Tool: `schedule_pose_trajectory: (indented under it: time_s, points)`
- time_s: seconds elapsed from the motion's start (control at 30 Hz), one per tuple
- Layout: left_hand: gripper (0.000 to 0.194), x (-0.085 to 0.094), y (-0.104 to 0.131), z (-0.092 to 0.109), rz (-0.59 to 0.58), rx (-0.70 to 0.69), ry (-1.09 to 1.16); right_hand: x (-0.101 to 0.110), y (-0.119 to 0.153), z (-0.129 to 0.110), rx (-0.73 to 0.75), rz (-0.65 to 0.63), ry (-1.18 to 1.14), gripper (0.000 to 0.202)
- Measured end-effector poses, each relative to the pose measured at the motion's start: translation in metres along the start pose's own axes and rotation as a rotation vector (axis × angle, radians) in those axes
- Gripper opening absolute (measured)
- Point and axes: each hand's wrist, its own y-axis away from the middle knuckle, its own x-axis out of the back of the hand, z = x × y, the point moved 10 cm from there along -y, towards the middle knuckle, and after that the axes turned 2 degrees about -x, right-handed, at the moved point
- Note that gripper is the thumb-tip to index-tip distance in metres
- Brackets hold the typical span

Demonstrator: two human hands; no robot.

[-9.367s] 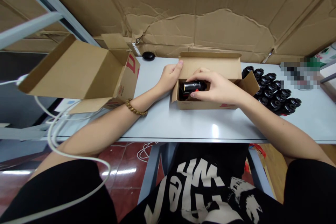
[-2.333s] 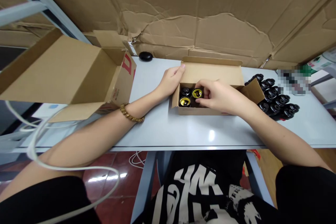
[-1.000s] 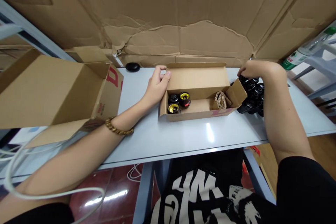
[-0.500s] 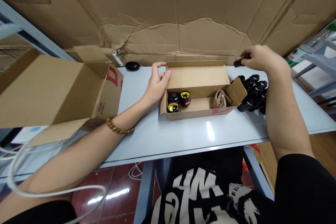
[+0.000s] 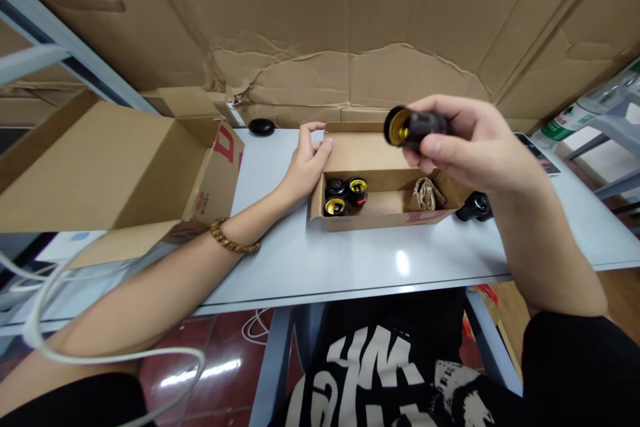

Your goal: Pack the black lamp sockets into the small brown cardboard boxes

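In my right hand, raised over the right part of a small open cardboard box, is a black lamp socket. Its round mouth with a gold-coloured inside points left. My left hand grips the box's back left corner by the lid, thumb in front. Inside the box at the left stand three similar black lamp sockets, two showing gold insides. A crumpled brown paper wad fills the right end. More black sockets lie right of the box, mostly hidden by my right hand and forearm.
A larger open carton stands at the left of the white table. A black oval object lies at the back. At the right are a plastic bottle and a dark flat object. White cable loops at lower left.
My right hand has come left from beyond the socket pile to above the box, carrying the lamp socket and turning its mouth into sight. My left hand keeps its hold on the box.
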Motion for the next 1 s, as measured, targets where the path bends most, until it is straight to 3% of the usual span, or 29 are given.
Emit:
schedule_pose_trajectory:
  time_s: [0.13,0.3,0.43,0.6,0.73,0.87,1.0]
  points:
    - [0.077,0.0,-0.001,-0.001,0.001,0.007,-0.007,-0.026,0.0,0.018,0.003,-0.033,0.1,0.056]
    - [0.085,0.0,-0.001,-0.002,0.009,0.007,-0.024,-0.032,-0.012,0.039,0.017,0.076,0.208,0.058]
    - [0.085,0.001,-0.002,-0.006,0.003,-0.004,-0.002,-0.035,-0.017,0.049,0.03,0.091,0.131,0.058]
    - [0.082,0.002,-0.004,-0.013,-0.029,-0.062,0.045,-0.035,-0.021,0.049,0.139,0.056,0.02,0.063]
    - [0.081,0.002,-0.006,-0.016,-0.034,-0.073,0.066,-0.034,-0.02,0.047,0.189,0.013,0.102,0.061]
    - [0.08,0.003,-0.005,-0.015,-0.027,-0.085,0.06,-0.03,-0.015,0.037,0.261,0.075,0.208,0.058]
    - [0.078,0.004,-0.004,-0.014,-0.02,-0.087,0.061,-0.032,-0.016,0.039,0.232,0.075,0.214,0.057]
